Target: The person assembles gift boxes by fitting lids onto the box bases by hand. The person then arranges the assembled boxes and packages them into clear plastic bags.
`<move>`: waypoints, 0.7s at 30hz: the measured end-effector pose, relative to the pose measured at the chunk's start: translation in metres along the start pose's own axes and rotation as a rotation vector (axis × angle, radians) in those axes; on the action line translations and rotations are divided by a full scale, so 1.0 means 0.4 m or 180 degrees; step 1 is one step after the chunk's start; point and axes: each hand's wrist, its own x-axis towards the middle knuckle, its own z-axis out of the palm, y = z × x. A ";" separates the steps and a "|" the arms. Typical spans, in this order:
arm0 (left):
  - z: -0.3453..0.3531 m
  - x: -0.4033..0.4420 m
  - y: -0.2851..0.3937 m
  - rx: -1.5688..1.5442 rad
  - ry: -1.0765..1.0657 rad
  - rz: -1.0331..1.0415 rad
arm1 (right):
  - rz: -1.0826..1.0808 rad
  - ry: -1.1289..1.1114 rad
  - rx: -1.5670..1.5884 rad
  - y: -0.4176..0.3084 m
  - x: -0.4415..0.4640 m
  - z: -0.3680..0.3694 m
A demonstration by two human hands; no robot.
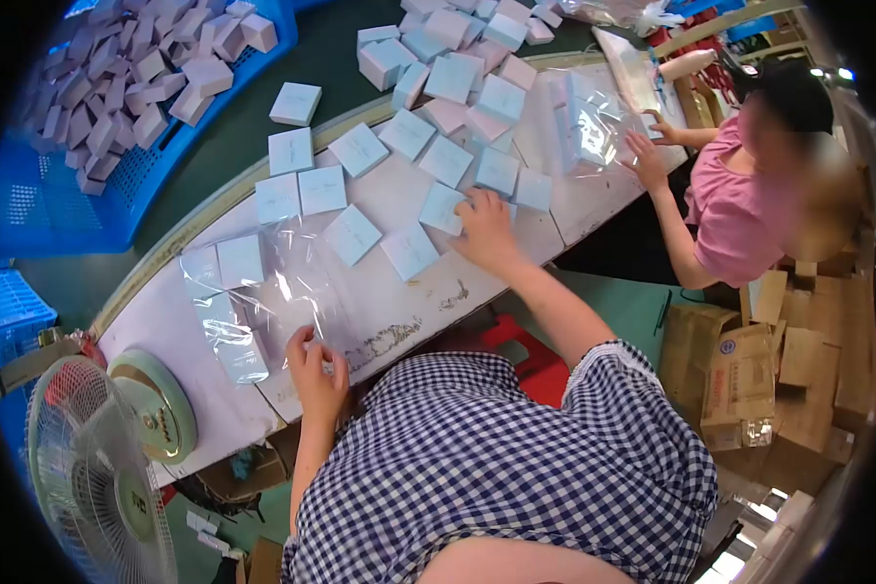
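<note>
My left hand [318,378] is at the near edge of a clear plastic bag [307,282], its fingers curled and closed on the film. Several small light-blue boxes [240,260] lie inside the bag's left part, side by side. Farther right, my right hand [487,232] reaches over the table, with bent fingers at the right edge of a light-blue box [441,207]; its fingertips are partly hidden. Around that hand lie more loose boxes, among them one box [410,251] to the lower left and one box [497,170] just beyond.
A blue crate [156,185] heaped with small pinkish boxes stands at upper left. More boxes [448,78] are piled at the back of the white table [380,321]. A fan [97,477] stands at left. At right, a co-worker [740,195] handles another bag [589,127].
</note>
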 end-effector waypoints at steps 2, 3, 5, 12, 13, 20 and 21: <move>0.034 0.010 -0.045 0.0334 -0.0080 -0.0050 | -0.0044 -0.0295 -0.0004 0.027 0.030 0.013; 0.036 0.011 -0.051 0.0422 -0.0038 -0.0120 | -0.0050 -0.0614 -0.0051 0.028 0.038 0.025; 0.015 0.015 -0.064 0.0600 -0.0413 -0.0452 | -0.0159 -0.0753 0.0055 0.026 0.035 0.026; 0.009 -0.010 -0.041 0.0752 -0.0203 -0.0658 | -0.0185 0.0041 0.1392 0.165 0.114 -0.125; 0.016 -0.016 -0.034 0.0774 -0.0168 -0.0662 | -0.0220 0.0054 0.1412 0.187 0.142 -0.148; 0.108 -0.020 -0.054 0.1212 0.0399 -0.1002 | -0.0756 0.0983 0.1342 0.329 0.510 -0.215; 0.108 -0.020 -0.058 0.1229 0.0396 -0.1110 | -0.0904 0.1205 0.1253 0.337 0.594 -0.212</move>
